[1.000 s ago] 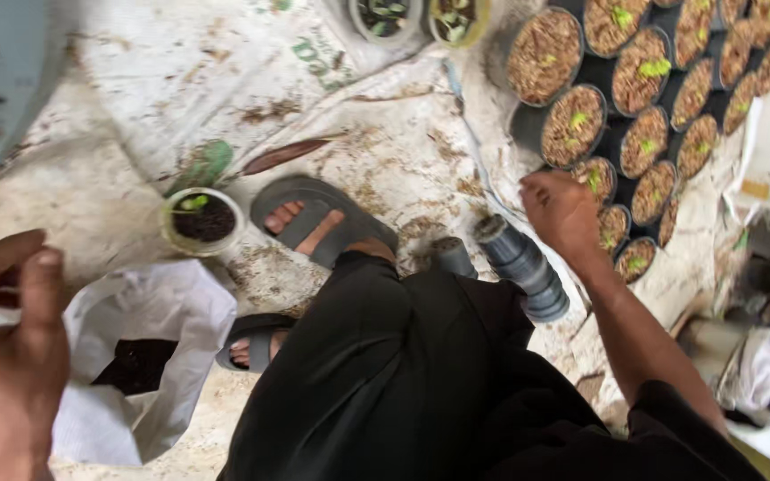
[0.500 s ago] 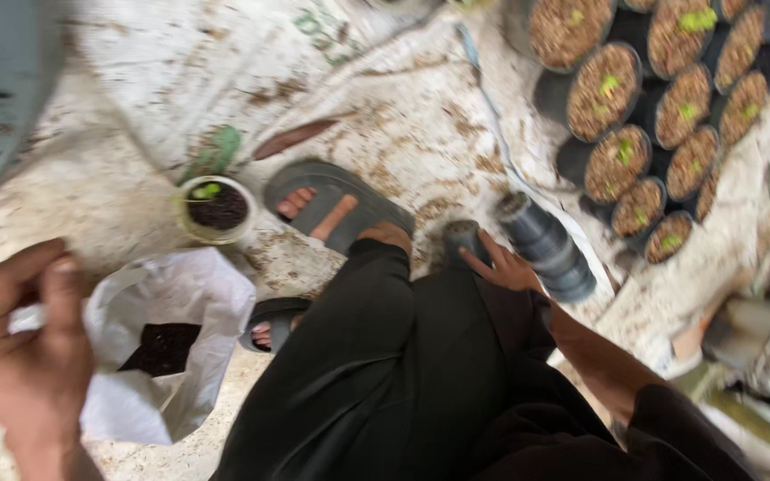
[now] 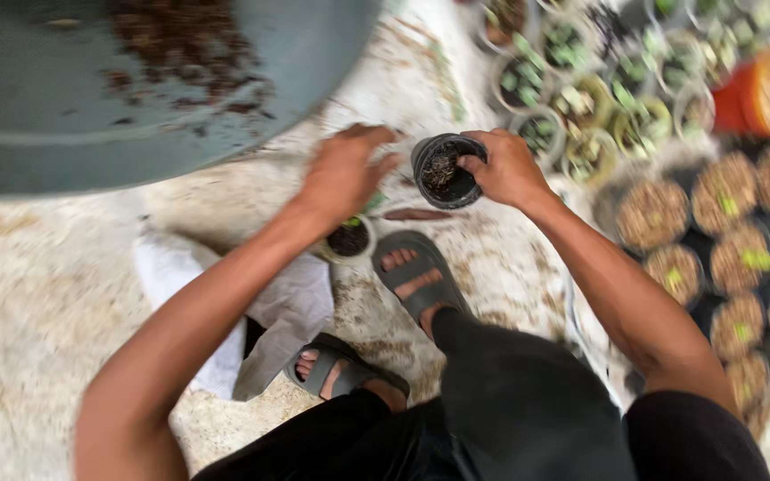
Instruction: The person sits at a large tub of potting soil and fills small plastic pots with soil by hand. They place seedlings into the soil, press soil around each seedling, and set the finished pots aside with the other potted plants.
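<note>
My right hand (image 3: 505, 167) grips the rim of a small black pot (image 3: 446, 171) that has dark soil in its bottom, held just above the ground ahead of my sandalled foot. My left hand (image 3: 342, 172) reaches forward beside it, fingers curled over something green that I cannot make out, right above a small white cup (image 3: 349, 239) with soil and a seedling. Whether the left hand holds anything is unclear.
A large grey tub (image 3: 135, 80) with soil specks fills the top left. A white bag (image 3: 291, 303) lies by my left sandal. Rows of soil-filled black pots (image 3: 741, 258) stand right, seedling cups (image 3: 581, 98) and an orange pot (image 3: 746, 98) behind.
My right hand left the stack of black pots by my knee and now holds one pot out in front. My left hand moved from lower left forward to the white cup. The view tilted forward.
</note>
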### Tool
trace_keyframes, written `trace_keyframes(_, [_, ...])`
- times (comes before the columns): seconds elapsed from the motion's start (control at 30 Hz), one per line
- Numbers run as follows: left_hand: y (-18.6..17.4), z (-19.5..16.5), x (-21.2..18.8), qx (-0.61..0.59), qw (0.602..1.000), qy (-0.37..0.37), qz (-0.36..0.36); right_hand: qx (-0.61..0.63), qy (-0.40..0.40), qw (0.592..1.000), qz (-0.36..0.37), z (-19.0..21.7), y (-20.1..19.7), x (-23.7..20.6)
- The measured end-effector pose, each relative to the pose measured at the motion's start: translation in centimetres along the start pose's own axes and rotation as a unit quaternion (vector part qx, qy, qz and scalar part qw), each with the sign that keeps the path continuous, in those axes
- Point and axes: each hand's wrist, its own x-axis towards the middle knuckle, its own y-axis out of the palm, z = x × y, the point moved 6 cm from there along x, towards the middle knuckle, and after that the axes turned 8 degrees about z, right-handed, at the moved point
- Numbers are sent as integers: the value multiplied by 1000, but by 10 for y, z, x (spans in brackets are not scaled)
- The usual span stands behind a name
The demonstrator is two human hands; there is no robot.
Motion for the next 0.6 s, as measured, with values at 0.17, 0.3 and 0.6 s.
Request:
trace_keyframes(0.17, [25,30,46,-33,998,-50,-24,-34,15,997,-69,44,-1,55])
trace_keyframes(0.3, [42,51,62,5,997,-44,-64,-105,-59,960,-253,54,-11,28])
trace_keyframes(0.6, [68,31,97,72,993,-80,-39,-86,-18,979,-181,57,-27,53])
